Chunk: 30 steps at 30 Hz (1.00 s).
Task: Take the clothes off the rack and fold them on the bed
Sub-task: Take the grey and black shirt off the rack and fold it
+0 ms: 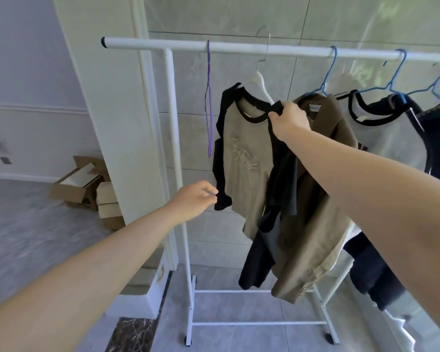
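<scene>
One raglan T-shirt [244,158], near the rack [239,48] rail's left end, is coming off its white hanger [258,81]: right hand [288,120] fingers pinch its black collar, left hand [194,199], fingers loosely curled, nears the sleeve; next, slipping it free.

White rack [239,48] w/ shirts on hangers, stands on tiled floor [239,336].

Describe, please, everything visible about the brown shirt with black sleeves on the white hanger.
The brown shirt looks like soft cotton, with a black collar, black raglan sleeves and pale script lettering across the chest. It hangs off a white hanger on the rack's rail. The right hand grips its collar; the left hand reaches to its sleeve cuff.
</scene>
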Each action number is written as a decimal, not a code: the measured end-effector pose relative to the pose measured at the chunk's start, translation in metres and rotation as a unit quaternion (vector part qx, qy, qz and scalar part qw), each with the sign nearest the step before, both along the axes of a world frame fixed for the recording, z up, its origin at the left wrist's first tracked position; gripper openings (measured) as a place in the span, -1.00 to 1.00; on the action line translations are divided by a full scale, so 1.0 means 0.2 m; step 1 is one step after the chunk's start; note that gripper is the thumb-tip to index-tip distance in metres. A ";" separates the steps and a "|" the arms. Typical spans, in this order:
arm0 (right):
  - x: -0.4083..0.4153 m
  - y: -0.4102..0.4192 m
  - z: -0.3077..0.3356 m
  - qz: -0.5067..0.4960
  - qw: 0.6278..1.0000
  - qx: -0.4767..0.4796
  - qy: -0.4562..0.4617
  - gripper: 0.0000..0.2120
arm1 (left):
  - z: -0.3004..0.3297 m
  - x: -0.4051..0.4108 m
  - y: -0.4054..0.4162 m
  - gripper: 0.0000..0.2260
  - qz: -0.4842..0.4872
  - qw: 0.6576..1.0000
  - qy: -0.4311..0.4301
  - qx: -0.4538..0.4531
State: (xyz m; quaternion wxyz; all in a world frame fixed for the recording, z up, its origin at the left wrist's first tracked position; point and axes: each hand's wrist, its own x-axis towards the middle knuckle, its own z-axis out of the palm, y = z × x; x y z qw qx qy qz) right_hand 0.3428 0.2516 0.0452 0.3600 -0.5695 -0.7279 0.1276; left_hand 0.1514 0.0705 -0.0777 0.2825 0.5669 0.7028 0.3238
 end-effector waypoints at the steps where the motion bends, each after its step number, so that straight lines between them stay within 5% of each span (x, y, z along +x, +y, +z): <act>1: 0.02 0.00 0.01 0.000 1.000 0.000 0.021 -0.68 | 0.01 0.01 0.00 -0.86 -0.001 1.000 -0.001 0.000; 5: 0.12 -0.04 0.02 -0.005 0.988 -0.032 0.154 -0.63 | 0.03 0.05 -0.01 -0.84 -0.017 1.000 0.010 -0.004; 10: 0.32 -0.16 -0.07 0.017 0.977 -0.058 0.206 -0.77 | 0.02 0.10 0.02 -0.83 -0.038 0.999 0.007 -0.008; 18: 0.64 -0.46 -0.28 0.040 0.985 -0.093 0.138 -0.90 | 0.03 0.22 0.10 -0.78 -0.047 0.997 0.048 0.035; 25: 0.84 -0.58 -0.43 0.087 0.985 -0.147 0.033 -0.79 | -0.03 0.28 0.15 -0.55 -0.009 0.996 0.067 0.059; 30: 0.89 -0.61 -0.49 0.146 0.972 -0.185 0.020 -0.80 | -0.08 0.26 0.12 -0.61 -0.019 0.981 0.189 0.032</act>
